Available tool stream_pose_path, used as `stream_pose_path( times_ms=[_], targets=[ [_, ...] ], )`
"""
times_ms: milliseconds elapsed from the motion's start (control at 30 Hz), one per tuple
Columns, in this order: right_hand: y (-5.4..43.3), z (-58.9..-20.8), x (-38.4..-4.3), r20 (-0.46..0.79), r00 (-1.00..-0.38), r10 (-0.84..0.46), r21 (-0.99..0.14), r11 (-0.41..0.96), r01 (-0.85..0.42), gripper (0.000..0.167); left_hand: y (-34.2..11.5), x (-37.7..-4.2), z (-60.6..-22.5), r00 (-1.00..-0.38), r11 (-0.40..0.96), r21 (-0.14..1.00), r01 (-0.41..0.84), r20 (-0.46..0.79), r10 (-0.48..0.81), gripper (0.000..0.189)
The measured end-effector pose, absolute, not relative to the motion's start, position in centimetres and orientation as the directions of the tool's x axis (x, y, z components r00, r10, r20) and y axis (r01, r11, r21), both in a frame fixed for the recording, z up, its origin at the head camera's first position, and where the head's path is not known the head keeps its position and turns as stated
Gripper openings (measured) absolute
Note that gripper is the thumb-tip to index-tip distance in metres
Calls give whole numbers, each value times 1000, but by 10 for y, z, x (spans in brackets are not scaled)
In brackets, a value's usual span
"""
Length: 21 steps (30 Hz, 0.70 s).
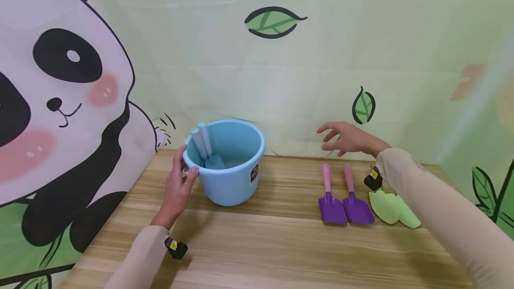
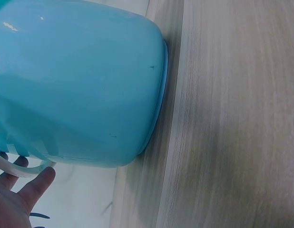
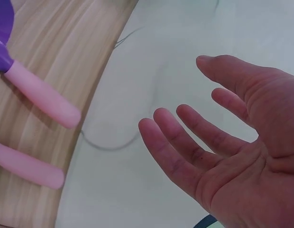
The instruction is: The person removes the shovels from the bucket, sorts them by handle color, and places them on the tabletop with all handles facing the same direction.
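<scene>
A light blue bucket [image 1: 230,186] stands upright at the back of the table, two blue-handled toy shovels [image 1: 204,146] leaning inside it. My left hand [image 1: 179,191] grips the bucket's left side by the rim, thumb in front. In the left wrist view its fingers [image 2: 36,190] are at the bucket's white handle [image 2: 21,171]. Empty, with fingers spread and slightly bent, my right hand [image 1: 341,138] hovers behind two purple toy shovels [image 1: 333,211] that lie side by side. Their pink handles [image 3: 44,97] point toward the wall.
Two light green shovels [image 1: 384,206] lie right of the purple ones, partly hidden under my right forearm. A fabric backdrop [image 1: 289,88] with a panda and leaves hangs along the table's back edge. The wooden tabletop [image 1: 257,253] extends toward me.
</scene>
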State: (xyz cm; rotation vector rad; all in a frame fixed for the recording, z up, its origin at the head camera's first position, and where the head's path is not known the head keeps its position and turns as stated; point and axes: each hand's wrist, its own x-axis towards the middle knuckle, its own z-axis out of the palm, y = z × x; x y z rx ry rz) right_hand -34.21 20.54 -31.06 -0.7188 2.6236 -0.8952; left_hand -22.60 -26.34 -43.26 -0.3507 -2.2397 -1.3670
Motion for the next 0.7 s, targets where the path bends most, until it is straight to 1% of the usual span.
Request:
stream_pose_path(
  times_ms=[267, 500, 700],
  targets=[
    [193, -297, -343, -81, -818, -570, -619, 672, -407, 57, -251, -208, -408, -844, 462, 752, 470, 537, -15, 63],
    [182, -287, -346, -51, -803, -594, -600, 661, -451, 58, -262, -224, -430, -848, 456, 762, 461, 529, -27, 64],
    [168, -274, -348, -39, -790, -612, -603, 645, -470, 62, -266, -229, -436, -842, 450, 758, 472, 539, -23, 65]
  ],
)
